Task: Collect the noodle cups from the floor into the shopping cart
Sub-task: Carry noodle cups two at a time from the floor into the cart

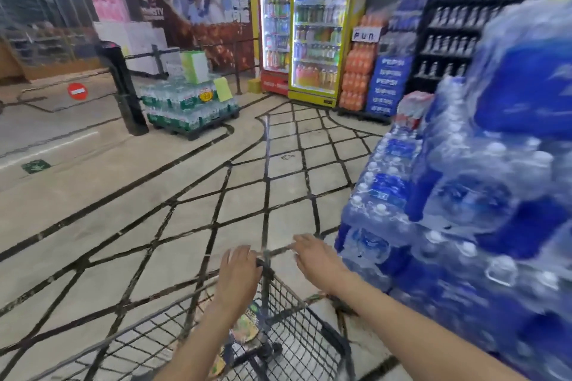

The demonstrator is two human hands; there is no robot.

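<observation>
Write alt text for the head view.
Two bare hands, left hand and right hand, rest on the far rim of a black wire shopping cart on a tiled shop floor. Stacked bottled water packs stand right; drink fridges behind.

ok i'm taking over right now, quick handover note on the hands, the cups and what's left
Left hand: resting on the near corner of the shopping cart; grip is blurred.
Right hand: fingers over the cart's top rim, holding no cup.
Cups: colourful packaging sits low in the cart, under the left wrist, likely noodle cups; the count is unclear.
Floor: no cups visible in this view.
Surroundings: stacked bottled water packs close on the right.
Left: look around for any remaining cups, since the floor behind and beside is out of frame.
</observation>
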